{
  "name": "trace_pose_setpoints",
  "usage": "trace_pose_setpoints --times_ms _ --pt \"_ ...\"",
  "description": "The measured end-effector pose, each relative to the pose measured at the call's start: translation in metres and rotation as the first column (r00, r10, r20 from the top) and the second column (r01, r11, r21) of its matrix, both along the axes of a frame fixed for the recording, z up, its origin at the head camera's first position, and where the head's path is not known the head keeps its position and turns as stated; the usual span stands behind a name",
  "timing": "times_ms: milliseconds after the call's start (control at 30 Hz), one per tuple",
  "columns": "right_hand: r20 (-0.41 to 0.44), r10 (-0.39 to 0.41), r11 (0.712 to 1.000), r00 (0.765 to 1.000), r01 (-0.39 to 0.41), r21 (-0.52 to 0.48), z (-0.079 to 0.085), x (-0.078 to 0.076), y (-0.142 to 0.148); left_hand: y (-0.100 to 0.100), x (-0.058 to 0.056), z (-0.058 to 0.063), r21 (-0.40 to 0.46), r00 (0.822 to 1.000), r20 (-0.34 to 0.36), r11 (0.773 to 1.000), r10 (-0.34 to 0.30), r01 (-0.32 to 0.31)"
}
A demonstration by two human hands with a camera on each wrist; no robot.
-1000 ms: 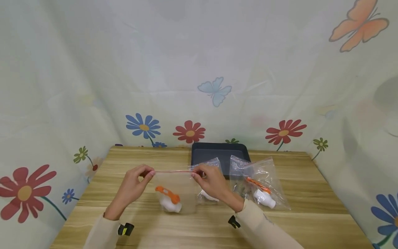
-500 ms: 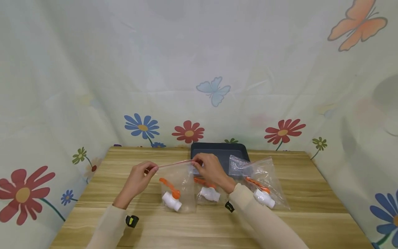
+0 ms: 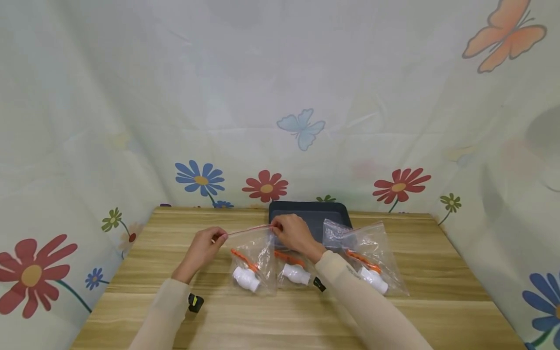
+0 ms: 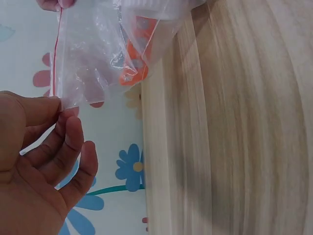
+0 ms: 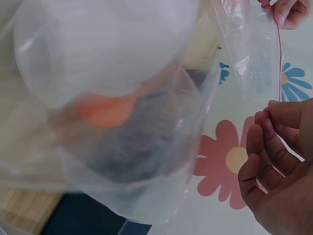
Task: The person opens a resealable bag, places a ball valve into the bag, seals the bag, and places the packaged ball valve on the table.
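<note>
A clear zip bag (image 3: pixel 262 248) with a red seal line hangs between both hands at its top edge. Thumb and fingertips of the left hand (image 3: pixel 203 248) pinch the left end of the seal. At the other end the right hand (image 3: pixel 294 232) pinches the corner. Inside the bag lie a white plastic valve body (image 3: pixel 246 279) and an orange handle (image 3: pixel 244 260). In the left wrist view, the left hand (image 4: pixel 49 152) has its other fingers loosely bent. The right hand (image 5: pixel 279 156) looks much the same in the right wrist view.
Just right of the held bag, a second bag holds a white valve (image 3: pixel 296 274) and an orange handle (image 3: pixel 289 258). Farther right lies another zip bag (image 3: pixel 376 243) with similar parts. A dark tray (image 3: pixel 310 209) stands at the back of the wooden table (image 3: pixel 262 325).
Both hands have lifted the bag's top edge and moved it toward the back, the right end higher. The white valve and orange handle have shifted slightly right with the bag.
</note>
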State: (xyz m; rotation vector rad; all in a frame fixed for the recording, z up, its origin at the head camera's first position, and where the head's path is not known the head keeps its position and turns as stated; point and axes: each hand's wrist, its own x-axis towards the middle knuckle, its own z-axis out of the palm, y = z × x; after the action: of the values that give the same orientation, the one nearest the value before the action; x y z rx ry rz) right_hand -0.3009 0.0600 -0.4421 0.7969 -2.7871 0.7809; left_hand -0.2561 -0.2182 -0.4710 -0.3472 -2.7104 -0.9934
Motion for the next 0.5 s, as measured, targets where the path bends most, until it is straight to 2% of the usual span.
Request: trace_pose_setpoints --times_ms 167,300,500 --pt "0.022 0.000 1.000 1.000 0.000 0.023 -0.0063 -0.0028 0.0011 0.0016 -0.0059 -0.0060 -0.032 0.998 0.062 0.999 0.006 -0.004" --pt "0.031 0.000 1.000 1.000 -0.001 0.020 -0.0077 -0.0038 0.0032 0.0030 -0.0061 -0.0073 -0.033 0.993 0.118 0.999 -0.004 0.008" --pt "0.013 -0.021 1.000 1.000 0.021 0.017 -0.0032 -0.0023 0.0072 0.0057 -0.0036 -0.0057 -0.040 0.990 0.142 0.999 0.012 -0.006"
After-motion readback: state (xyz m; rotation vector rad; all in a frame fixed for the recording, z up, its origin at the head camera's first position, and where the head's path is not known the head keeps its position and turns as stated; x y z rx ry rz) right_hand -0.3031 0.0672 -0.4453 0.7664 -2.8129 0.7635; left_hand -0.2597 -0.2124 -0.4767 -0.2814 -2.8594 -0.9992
